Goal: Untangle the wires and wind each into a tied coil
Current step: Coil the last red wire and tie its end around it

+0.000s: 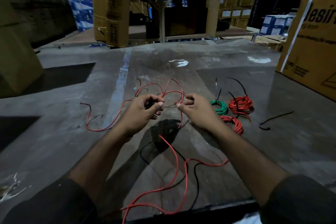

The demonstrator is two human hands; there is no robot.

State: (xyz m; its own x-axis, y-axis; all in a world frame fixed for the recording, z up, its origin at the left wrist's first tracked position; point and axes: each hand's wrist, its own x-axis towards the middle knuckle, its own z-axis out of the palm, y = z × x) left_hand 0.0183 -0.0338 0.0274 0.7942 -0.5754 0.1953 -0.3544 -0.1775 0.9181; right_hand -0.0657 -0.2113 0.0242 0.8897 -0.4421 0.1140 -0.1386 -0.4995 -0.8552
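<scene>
Big boxes stand round a grey floor [72,82]. Left hand [143,112] and right hand [196,109] both pinch the red wire [177,158], at twelve o'clock from the person. It looks light and bendy; hold near the tangle

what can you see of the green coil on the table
The green coil is a small ring of thin, glossy green wire, plastic-sheathed by the look of it, wound in many turns and lying flat on the grey table. A dark tie stands up from its far side. It sits just beyond the right hand, which partly hides its near-left edge. A red coil lies close on its right and another red coil nearer the person; whether they touch is unclear. Neither hand holds it.
</scene>
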